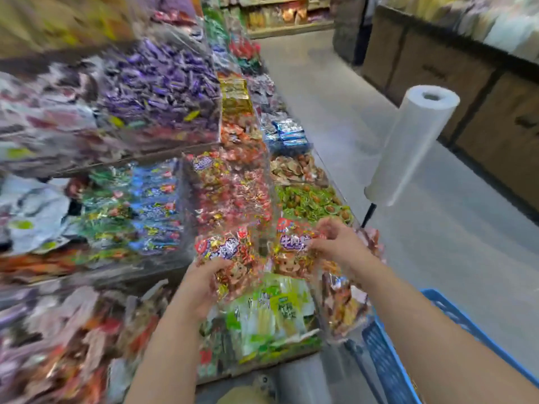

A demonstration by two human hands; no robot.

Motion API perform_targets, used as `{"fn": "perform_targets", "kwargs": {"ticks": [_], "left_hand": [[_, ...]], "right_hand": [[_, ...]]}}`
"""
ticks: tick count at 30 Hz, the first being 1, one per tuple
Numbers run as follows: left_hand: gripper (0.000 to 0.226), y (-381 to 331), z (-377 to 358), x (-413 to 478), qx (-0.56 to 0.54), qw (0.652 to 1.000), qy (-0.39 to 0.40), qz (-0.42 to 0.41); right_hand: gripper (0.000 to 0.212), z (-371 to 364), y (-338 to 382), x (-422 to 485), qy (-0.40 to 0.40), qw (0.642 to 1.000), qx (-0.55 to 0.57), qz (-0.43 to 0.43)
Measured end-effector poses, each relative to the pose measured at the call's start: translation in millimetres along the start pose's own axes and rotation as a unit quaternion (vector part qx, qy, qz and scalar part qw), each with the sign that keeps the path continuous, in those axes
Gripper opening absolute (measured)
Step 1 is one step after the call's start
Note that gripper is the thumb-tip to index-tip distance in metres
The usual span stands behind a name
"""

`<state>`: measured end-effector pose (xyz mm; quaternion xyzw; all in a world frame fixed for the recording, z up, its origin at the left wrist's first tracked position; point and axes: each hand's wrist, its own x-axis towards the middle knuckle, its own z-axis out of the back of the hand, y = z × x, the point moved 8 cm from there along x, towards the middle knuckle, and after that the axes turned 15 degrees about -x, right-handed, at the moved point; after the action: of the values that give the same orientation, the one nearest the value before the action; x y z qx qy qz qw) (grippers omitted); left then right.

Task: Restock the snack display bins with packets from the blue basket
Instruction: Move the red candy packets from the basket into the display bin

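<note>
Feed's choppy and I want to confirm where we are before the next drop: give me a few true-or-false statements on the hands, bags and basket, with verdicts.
1. The left hand grips a clear cartoon-printed snack bag. True.
2. The right hand is empty. False: it grips a second cartoon-printed bag.
3. The blue plastic basket sits on the person's left. False: it is at the lower right, beside the right forearm.
4. The white roll of thin plastic stands to the right of the display bins. True.
5. The bin of purple-wrapped sweets is on the lowest tier. False: it sits on an upper tier, well above the hands.
</note>
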<state>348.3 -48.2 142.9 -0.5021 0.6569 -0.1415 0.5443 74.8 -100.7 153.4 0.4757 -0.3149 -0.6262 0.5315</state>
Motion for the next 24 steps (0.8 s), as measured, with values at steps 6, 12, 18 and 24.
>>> {"fn": "perform_targets", "kwargs": {"ticks": [6, 12, 18, 24], "left_hand": [[0.010, -85.2, 71.9, 32.3, -0.045, 0.996, -0.033, -0.067], [0.010, -122.3, 80.8, 67.0, -0.023, 0.997, -0.028, -0.072], [0.033, -128.4, 70.4, 93.7, -0.047, 0.997, 0.002, -0.062], [0.091, -128.4, 70.0, 115.6, -0.029, 0.999, 0.004, -0.031]], "right_hand": [[0.033, -21.5, 81.1, 61.5, -0.126, 0.989, -0.070, 0.025], [0.030, -79.0, 108.0, 121.3, -0.095, 0.932, -0.344, 0.062], [0.027, -125.1, 80.9, 157.2, 0.025, 0.911, -0.411, 0.017], [0.027, -148.3, 49.0, 159.8, 0.142, 0.786, -0.601, 0.026]]}}
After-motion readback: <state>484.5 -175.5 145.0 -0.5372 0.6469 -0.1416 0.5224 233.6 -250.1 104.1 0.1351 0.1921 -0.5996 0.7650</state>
